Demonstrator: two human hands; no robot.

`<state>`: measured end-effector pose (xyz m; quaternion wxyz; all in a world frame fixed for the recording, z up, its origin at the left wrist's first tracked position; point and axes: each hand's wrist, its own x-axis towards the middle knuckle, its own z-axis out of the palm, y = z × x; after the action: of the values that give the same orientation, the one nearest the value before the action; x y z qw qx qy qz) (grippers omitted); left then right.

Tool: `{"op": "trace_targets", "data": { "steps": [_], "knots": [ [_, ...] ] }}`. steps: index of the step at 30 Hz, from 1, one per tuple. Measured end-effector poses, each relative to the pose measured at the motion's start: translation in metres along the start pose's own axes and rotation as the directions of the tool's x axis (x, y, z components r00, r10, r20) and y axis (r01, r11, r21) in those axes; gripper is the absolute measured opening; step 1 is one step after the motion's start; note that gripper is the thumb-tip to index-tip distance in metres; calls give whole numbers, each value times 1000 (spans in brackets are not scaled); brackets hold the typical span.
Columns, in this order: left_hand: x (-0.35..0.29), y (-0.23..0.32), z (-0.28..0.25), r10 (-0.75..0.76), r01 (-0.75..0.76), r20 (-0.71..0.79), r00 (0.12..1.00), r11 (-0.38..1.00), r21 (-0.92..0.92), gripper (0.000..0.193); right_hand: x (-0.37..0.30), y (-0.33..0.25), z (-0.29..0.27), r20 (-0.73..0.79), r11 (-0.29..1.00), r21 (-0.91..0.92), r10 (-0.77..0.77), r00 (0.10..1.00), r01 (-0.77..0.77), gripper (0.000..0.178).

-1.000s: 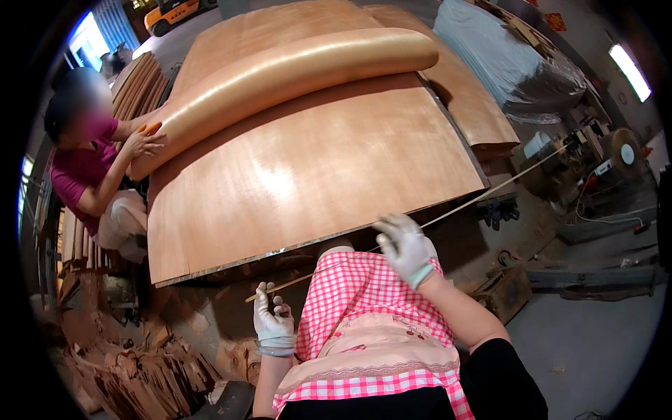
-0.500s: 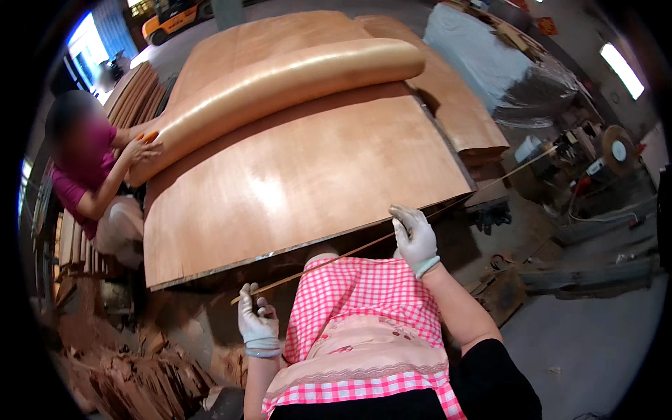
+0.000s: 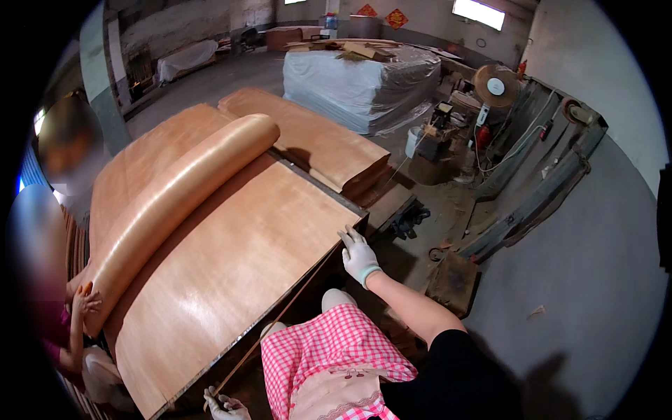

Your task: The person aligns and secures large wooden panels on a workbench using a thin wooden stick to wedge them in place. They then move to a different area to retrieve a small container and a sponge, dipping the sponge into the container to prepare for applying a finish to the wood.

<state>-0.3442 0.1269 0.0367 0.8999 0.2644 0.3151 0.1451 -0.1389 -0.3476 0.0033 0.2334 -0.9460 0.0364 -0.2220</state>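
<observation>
A large tan veneer sheet (image 3: 231, 259) lies on a stack in front of me, its far part rolled into a thick tube (image 3: 182, 189). My left hand (image 3: 229, 408), in a white glove, is at the lower edge of the view, pinching the end of a thin brown strip (image 3: 290, 302). This strip runs along the sheet's near edge up to my right hand (image 3: 359, 259). Also gloved, the right hand has its fingers stretched out at the sheet's near right corner, where the strip meets it. Whether its thumb presses the strip is hidden.
At the left, another person's hand (image 3: 87, 302) rests on the rolled tube, something orange at its fingers. More veneer sheets (image 3: 315, 140) lie beyond the stack. A plastic-wrapped pile (image 3: 350, 87), a large reel (image 3: 495, 86) and a metal frame (image 3: 539, 203) stand farther right.
My view has turned right, shifting the stack leftward. My right hand has moved closer to the sheet's near right corner, and the strip now lies nearer the sheet's edge.
</observation>
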Motion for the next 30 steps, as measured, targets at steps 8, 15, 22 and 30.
{"op": "trace_targets", "data": {
  "steps": [8, 15, 22, 30],
  "knots": [
    [10, 8, 7, -71, 100, 122, 990, 963, -251, 25, 46, 41, 4, 147, 925, -363, -65, 987, 115, 37],
    [22, 14, 14, -133, 202, 224, 965, 925, -321, 30, 51, 46, 0, 119, 915, -393, -49, 992, 93, 32],
    [41, 20, -7, -5, 195, 592, 806, 947, -256, 35, 46, 40, -2, -52, 982, -184, -47, 998, 37, 43],
    [45, 11, -11, 27, 120, 693, 721, 979, -163, 32, 73, 145, -1, -251, 644, 631, 697, 672, -433, 35]
  ]
}}
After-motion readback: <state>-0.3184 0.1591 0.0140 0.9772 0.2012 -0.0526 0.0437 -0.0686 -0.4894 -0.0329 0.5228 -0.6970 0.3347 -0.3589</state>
